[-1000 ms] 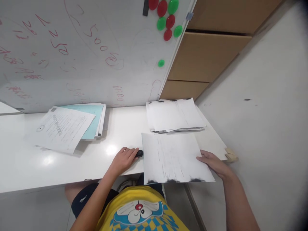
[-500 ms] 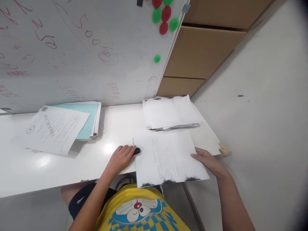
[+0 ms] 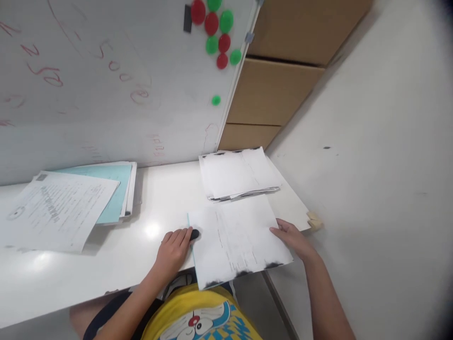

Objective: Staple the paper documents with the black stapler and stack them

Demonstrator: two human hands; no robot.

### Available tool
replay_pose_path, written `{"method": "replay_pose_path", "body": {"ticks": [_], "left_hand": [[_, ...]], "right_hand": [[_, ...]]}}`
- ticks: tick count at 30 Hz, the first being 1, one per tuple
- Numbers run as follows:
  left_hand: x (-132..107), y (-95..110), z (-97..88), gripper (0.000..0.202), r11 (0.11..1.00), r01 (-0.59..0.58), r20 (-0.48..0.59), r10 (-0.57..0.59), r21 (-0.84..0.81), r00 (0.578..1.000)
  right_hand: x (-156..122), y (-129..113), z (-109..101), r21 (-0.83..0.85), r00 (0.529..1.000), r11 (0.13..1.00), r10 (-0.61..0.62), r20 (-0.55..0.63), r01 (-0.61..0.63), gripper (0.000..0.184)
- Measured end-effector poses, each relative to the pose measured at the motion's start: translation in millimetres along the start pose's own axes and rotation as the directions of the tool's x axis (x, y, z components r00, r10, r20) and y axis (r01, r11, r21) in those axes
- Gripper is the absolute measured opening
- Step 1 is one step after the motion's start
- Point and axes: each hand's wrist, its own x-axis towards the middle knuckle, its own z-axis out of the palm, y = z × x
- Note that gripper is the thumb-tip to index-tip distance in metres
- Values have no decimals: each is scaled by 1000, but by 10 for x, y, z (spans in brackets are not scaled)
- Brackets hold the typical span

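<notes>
A white sheet of paper [image 3: 240,236] with black smudges along its near edge and a thin blue strip at its left edge lies partly over the table's front edge. My left hand [image 3: 173,250] is wrapped round a black round-ended tool [image 3: 194,234], whose tip shows over the sheet's left edge. The rest of that tool is hidden in the fist, so its exact kind does not show. At the other side, my right hand [image 3: 292,238] pinches the sheet's right edge, thumb on top and fingers beneath.
Behind the sheet is a stack of similar white papers [image 3: 237,174]. Printed sheets [image 3: 60,208] and blue paper [image 3: 115,193] lie at left on the white table [image 3: 159,189]. A whiteboard [image 3: 106,104] with magnets, cardboard boxes [image 3: 272,92] and a wall [image 3: 382,165] border it.
The whole view has shifted, so the table, papers and board appear further left and slightly lower. Both hands keep the same hold on the sheet and the black tool.
</notes>
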Motion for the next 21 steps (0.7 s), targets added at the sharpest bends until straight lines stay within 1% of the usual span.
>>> {"method": "replay_pose_path", "body": {"ticks": [2, 3, 6, 8, 10, 12, 15, 18, 21], "left_hand": [[11, 0, -28, 36, 999, 7, -58, -4, 41, 998], [15, 1, -40, 36, 998, 9, -81, -4, 60, 997], [29, 2, -64, 38, 997, 11, -143, 0, 77, 990], [38, 0, -75, 38, 998, 12, -171, -3, 54, 985], [46, 0, -85, 38, 999, 5, -185, 2, 38, 983], [46, 0, -91, 38, 999, -4, -185, 11, 38, 983], [22, -4, -86, 36, 999, 3, -182, 5, 45, 983], [-12, -7, -66, 35, 998, 30, -183, -20, 54, 983], [-26, 27, -51, 35, 997, 48, -168, -37, 61, 985]], "right_hand": [[11, 34, 52, -102, 989, 991, -93, -119, 81, 28], [20, 49, 71, -149, 971, 981, -154, -183, 128, 26], [117, 22, 43, -188, 891, 949, -304, -337, 253, 24], [292, -104, -65, -203, 834, 934, -355, -422, 295, 25], [575, -314, -218, -287, 789, 917, -388, -477, 278, 27], [943, -555, -365, -386, 775, 893, -410, -481, 233, 30], [1509, -832, -480, -468, 784, 864, -418, -460, 187, 30], [1919, -930, -455, -546, 792, 829, -411, -451, 120, 36], [2123, -908, -372, -605, 791, 795, -399, -463, 47, 45]]}}
